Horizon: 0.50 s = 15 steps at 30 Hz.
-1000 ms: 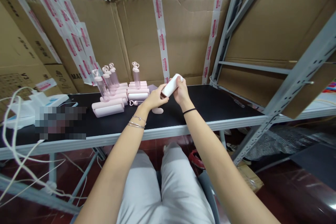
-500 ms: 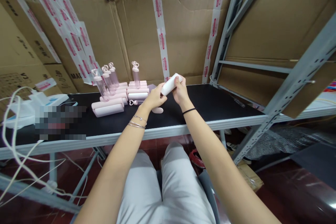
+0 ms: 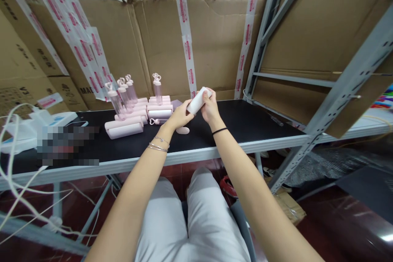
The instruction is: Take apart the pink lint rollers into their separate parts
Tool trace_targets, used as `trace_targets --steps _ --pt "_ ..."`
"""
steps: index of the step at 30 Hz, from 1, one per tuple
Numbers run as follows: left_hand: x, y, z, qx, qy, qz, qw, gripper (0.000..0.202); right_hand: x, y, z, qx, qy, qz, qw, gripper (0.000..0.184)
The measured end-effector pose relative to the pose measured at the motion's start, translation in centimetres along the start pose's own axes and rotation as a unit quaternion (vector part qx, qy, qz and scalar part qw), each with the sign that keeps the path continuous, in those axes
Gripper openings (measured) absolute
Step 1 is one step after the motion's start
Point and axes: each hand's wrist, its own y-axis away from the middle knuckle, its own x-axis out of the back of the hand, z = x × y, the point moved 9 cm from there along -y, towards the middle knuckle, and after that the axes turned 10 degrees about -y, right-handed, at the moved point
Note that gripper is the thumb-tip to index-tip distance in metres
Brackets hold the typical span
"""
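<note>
Both hands hold a white, rounded oblong case (image 3: 197, 100) above the black tabletop (image 3: 251, 125). My left hand (image 3: 178, 117) pinches its lower end with closed fingers. My right hand (image 3: 211, 108) wraps round its upper end. A small pale pink oval piece (image 3: 183, 130) lies on the table just below the hands. To the left, several pink cases (image 3: 123, 128) lie stacked, with clear pink bottles with heart-shaped tops (image 3: 119, 97) standing on and behind them.
Taped cardboard sheets (image 3: 215, 45) wall the back of the table. A grey metal rack post (image 3: 334, 102) slants down at the right. White cables (image 3: 15, 163) hang at the left edge beside a white device (image 3: 46, 123). My knees (image 3: 190, 213) are under the table.
The hands and the white case have shifted slightly left and down; the grip looks the same. The view has tilted a little.
</note>
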Motion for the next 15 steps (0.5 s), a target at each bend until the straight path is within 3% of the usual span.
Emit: trace_targets --steps 4,7,10,11,12,15 --pt "-0.8 0.1 0.7 0.016 0.049 -0.035 0.998 0.070 -0.4 0.1 0.1 0.002 0.018 -0.024 1.000 0.064" --pt "-0.7 0.4 0.5 0.067 0.033 -0.036 0.997 0.064 -0.3 -0.8 -0.4 -0.042 0.099 -0.070 0.992 0.056" --pt "0.0 0.6 0.2 0.086 -0.004 -0.008 0.996 0.054 3.7 -2.8 -3.6 -0.052 0.301 -0.034 0.952 0.038" --pt "0.2 0.5 0.2 0.080 -0.009 0.002 0.997 0.053 5.9 -3.4 -5.5 -0.041 0.401 0.004 0.915 0.034" --pt "0.4 0.5 0.2 0.073 -0.013 0.013 0.997 0.053 8.5 -3.8 -7.4 -0.041 0.511 0.049 0.857 0.031" --pt "0.9 0.3 0.1 0.063 -0.018 0.044 0.997 0.054 16.5 -3.1 -13.9 -0.037 0.739 0.194 0.644 0.037"
